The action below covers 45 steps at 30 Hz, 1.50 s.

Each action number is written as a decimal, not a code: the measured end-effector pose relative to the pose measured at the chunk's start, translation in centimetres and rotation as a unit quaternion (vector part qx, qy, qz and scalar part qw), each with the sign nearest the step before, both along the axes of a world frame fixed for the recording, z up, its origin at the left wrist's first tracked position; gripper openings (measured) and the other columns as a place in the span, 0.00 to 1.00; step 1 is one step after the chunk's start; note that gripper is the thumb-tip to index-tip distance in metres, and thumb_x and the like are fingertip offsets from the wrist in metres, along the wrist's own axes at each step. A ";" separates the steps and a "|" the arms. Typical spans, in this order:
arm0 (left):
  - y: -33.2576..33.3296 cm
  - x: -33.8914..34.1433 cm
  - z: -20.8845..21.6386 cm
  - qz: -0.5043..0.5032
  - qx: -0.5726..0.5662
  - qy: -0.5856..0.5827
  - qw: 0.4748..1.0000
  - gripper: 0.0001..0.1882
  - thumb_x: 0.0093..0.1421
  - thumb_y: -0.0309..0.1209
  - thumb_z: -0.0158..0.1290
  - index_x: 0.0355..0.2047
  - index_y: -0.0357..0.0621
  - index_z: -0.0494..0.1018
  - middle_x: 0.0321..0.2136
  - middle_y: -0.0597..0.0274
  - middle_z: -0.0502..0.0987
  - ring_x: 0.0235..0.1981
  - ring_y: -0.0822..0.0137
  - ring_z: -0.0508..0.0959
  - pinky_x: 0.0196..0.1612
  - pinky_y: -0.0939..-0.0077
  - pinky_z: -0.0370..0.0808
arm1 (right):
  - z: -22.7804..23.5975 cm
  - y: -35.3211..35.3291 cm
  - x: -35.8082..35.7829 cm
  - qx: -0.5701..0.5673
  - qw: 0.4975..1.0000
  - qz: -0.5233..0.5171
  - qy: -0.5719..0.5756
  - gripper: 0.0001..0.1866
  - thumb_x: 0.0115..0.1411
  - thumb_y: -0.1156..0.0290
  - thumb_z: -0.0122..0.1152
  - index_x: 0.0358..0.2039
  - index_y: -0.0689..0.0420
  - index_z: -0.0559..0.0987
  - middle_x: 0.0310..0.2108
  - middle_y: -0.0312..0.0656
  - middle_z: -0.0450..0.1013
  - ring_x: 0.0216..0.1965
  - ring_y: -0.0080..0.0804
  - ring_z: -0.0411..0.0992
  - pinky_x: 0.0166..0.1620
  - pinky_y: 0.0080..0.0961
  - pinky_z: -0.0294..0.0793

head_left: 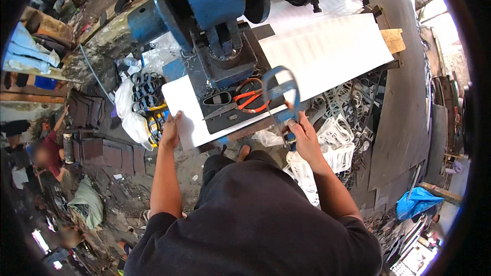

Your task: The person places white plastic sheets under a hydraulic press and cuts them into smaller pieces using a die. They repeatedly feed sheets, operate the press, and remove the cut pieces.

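Note:
My right hand (306,139) is closed around a blue metal cutting die (295,79), a tall sole-shaped loop with cross-pieces, raised off the work surface. At the left, my left hand (171,131) pinches the edge of a white sheet (180,99) that lies across the bed of a blue press (212,0). On the dark pad (225,122) under the press head rest orange-handled scissors (245,99) and a small dark oval die (217,98). The scissors' blades point left.
More white sheets (327,46) are stacked right of the press. White cut-out scraps (332,148) heap below them, near my right forearm. Black strap-like cut-outs (147,92) and plastic bags (134,122) sit at left. Large dark sheets (394,97) lean at right. Another person (48,153) is far left.

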<state>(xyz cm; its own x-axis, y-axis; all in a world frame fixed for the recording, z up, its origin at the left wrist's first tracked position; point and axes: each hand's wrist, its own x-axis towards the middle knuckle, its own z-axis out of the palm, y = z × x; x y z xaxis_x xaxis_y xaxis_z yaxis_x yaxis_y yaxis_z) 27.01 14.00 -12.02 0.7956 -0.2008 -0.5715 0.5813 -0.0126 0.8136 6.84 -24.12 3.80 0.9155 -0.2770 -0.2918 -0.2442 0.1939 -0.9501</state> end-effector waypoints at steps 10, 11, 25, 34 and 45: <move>-2.2 -0.3 2.6 0.023 0.019 -0.005 1.000 0.23 0.67 0.39 0.52 0.56 0.38 0.65 0.44 0.64 0.74 0.42 0.69 0.74 0.43 0.73 0.73 | 3.9 0.5 3.6 -0.406 0.847 0.341 0.034 0.41 0.47 0.55 0.69 0.57 0.63 0.66 0.45 0.51 0.71 0.49 0.49 0.72 0.48 0.42 0.74; -2.4 -0.3 3.2 0.023 0.031 -0.009 0.999 0.23 0.67 0.39 0.52 0.56 0.38 0.65 0.44 0.64 0.74 0.41 0.69 0.74 0.43 0.73 0.72 | 3.4 -0.3 4.5 -0.488 0.798 0.351 -0.052 0.40 0.47 0.53 0.67 0.57 0.62 0.67 0.45 0.49 0.71 0.51 0.45 0.70 0.50 0.41 0.72; -0.9 0.4 -0.5 0.034 -0.036 0.011 0.999 0.19 0.67 0.33 0.51 0.56 0.43 0.65 0.39 0.64 0.74 0.36 0.69 0.75 0.36 0.71 0.74 | -1.0 -3.3 11.2 -0.555 0.773 0.228 -0.207 0.32 0.54 0.48 0.66 0.53 0.56 0.75 0.55 0.42 0.68 0.61 0.40 0.60 0.63 0.42 0.55; -0.7 0.5 1.0 -0.010 0.010 -0.016 1.000 0.19 0.67 0.38 0.51 0.51 0.39 0.65 0.40 0.62 0.73 0.39 0.68 0.74 0.38 0.70 0.72 | -14.4 -20.4 8.8 -0.247 0.795 -0.494 0.251 0.35 0.63 0.64 0.56 0.61 0.75 0.56 0.59 0.66 0.58 0.61 0.59 0.59 0.63 0.43 0.60; 1.3 0.9 -0.6 -0.026 0.014 -0.041 0.999 0.23 0.65 0.42 0.53 0.54 0.42 0.65 0.42 0.62 0.73 0.41 0.65 0.72 0.42 0.66 0.70 | -12.9 -21.4 11.8 -0.353 0.783 -0.341 0.382 0.32 0.63 0.62 0.47 0.61 0.73 0.59 0.61 0.60 0.56 0.62 0.53 0.55 0.64 0.48 0.56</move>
<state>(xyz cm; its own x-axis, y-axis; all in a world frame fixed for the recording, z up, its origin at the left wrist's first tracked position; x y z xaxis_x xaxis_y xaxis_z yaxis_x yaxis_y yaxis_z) 27.87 15.26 -12.67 0.8288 -0.2279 -0.5110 0.5108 -0.0647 0.8573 18.62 -45.48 -9.11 0.1172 -0.9646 -0.2363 -0.8619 0.0194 -0.5067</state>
